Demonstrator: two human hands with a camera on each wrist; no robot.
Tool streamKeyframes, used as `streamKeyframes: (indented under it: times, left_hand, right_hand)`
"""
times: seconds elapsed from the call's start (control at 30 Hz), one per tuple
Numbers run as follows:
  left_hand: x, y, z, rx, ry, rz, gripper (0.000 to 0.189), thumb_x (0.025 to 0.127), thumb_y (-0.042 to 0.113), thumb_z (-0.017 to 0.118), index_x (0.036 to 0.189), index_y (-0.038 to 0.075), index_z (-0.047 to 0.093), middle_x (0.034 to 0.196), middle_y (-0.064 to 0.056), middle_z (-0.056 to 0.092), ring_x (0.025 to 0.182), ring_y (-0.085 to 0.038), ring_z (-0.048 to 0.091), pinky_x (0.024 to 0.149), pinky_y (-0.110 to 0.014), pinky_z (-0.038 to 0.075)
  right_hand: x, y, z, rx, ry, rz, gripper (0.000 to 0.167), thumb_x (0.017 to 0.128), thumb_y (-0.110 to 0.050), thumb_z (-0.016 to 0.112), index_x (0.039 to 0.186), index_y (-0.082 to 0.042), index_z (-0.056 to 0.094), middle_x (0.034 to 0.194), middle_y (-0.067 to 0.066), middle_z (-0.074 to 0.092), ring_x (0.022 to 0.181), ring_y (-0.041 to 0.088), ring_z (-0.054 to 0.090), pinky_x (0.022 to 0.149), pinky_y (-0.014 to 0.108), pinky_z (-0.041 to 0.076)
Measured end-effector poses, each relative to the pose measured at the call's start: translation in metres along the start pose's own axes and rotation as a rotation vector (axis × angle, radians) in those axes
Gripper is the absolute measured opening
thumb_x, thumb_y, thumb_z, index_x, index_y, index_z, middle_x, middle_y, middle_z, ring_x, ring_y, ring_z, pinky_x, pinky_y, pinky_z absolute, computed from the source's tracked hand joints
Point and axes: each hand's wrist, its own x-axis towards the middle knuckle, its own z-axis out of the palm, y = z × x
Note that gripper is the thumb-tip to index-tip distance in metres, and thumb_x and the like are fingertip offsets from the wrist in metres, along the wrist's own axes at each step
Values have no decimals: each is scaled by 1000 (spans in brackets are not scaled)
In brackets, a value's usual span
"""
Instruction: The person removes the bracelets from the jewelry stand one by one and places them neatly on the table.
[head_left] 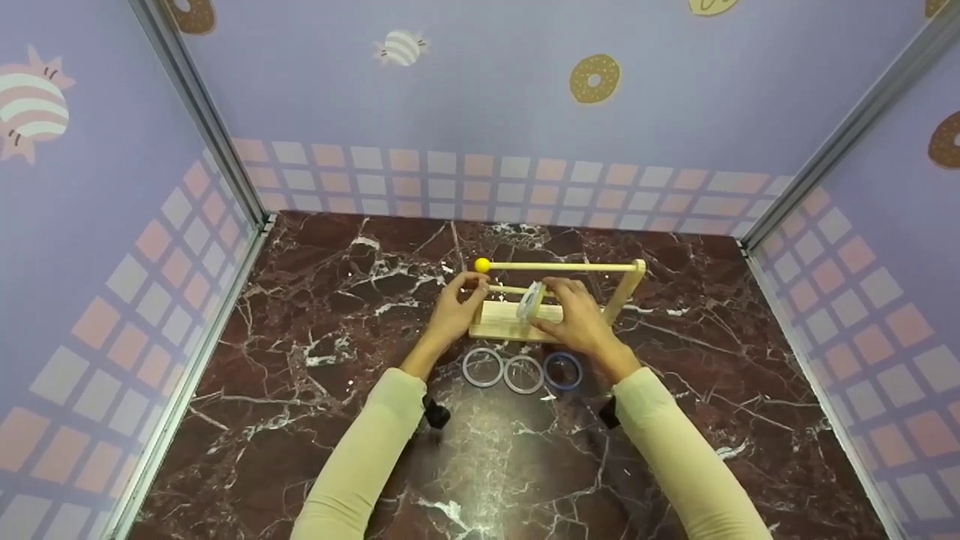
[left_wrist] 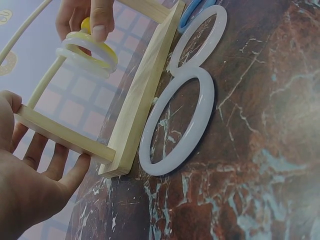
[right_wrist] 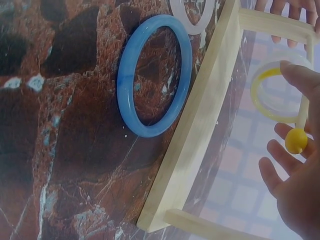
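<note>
My left hand [head_left: 450, 311] grips the short left post [left_wrist: 65, 131] of a wooden bangle rack [head_left: 502, 331], thumb at the post's top and fingers behind it. My right hand [head_left: 581, 319] pinches a yellow bangle [right_wrist: 256, 97] together with whitish bangles [left_wrist: 90, 70]. These bangles encircle the lower rod [left_wrist: 46, 82], close to the yellow ball [right_wrist: 296, 141] at its free end. Part of the rod is hidden by the bangles and hand. On the table before the rack lie a white bangle [left_wrist: 206, 95], a pale bangle [head_left: 505, 375] and a blue bangle [right_wrist: 126, 85].
Above the lower rod runs a longer upper rod [head_left: 562, 267], tipped with a yellow ball [head_left: 482, 265] and fixed to the tall right post [head_left: 624, 296]. Patterned walls [head_left: 480, 90] enclose the dark marbled table [head_left: 315, 315] at the back and sides.
</note>
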Motion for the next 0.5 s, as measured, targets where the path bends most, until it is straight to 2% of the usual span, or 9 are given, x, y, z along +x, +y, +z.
streamKeyframes:
  times: [0.27,0.5]
  left_hand:
    - [1,0,1,-3,-22,-14,28,106,21,66,126,2,70,115,-7,70,106,-18,62,97,-33,48]
    - [0,0,0,-3,-9,-19,29,106,21,66,126,0,69,116,-8,69,107,-21,62,95,-32,48]
  right_hand:
    - [-1,0,3,44,15,21,81,83,-31,91,147,2,54,140,21,62,120,37,58,101,51,50]
    - [-5,2,1,51,17,36,78,84,-30,88,147,-2,53,138,23,62,124,39,57,106,53,47]
